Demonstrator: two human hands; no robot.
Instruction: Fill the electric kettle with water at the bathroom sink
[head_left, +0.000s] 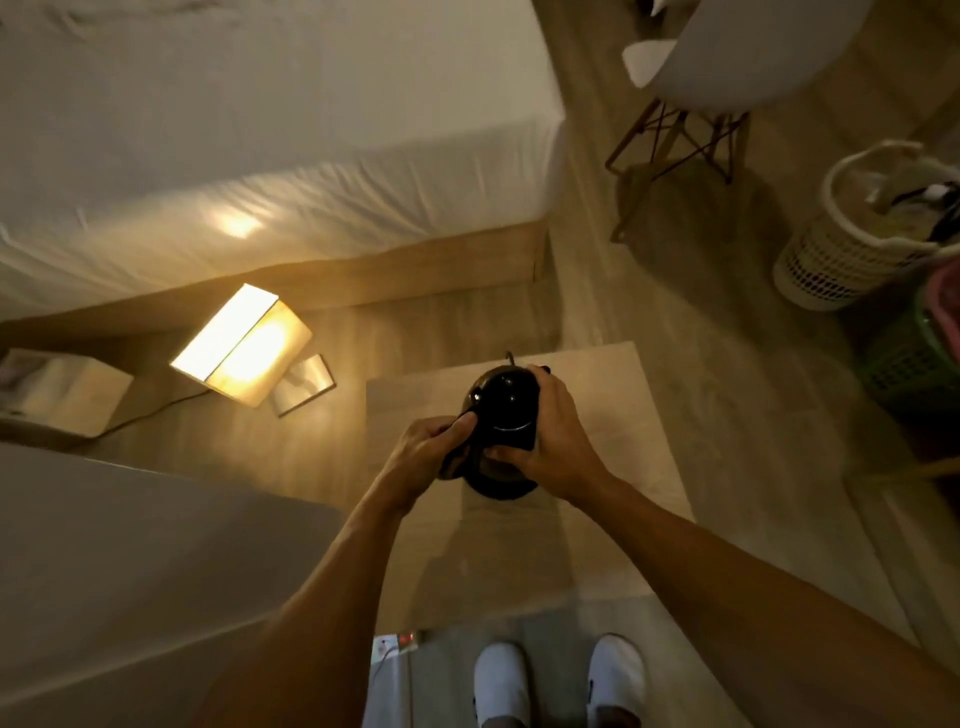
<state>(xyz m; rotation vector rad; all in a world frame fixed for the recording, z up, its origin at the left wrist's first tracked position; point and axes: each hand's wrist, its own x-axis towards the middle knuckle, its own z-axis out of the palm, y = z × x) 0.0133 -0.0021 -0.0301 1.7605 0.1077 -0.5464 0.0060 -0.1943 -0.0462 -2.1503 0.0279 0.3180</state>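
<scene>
A black electric kettle (503, 410) stands on a low light wooden table (613, 415) in front of me, seen from above. My left hand (423, 449) is closed around the kettle's handle on its left side. My right hand (558, 434) wraps the kettle's right side and lid area. Under the kettle a dark round base (501, 488) shows at the near edge. No sink is in view.
A white bed (260, 156) fills the upper left, with a lit box lamp (244, 345) on the floor beside it. A white chair (727, 67) and a white laundry basket (852, 244) stand at the right. A power strip (395, 642) lies near my white slippers (558, 680).
</scene>
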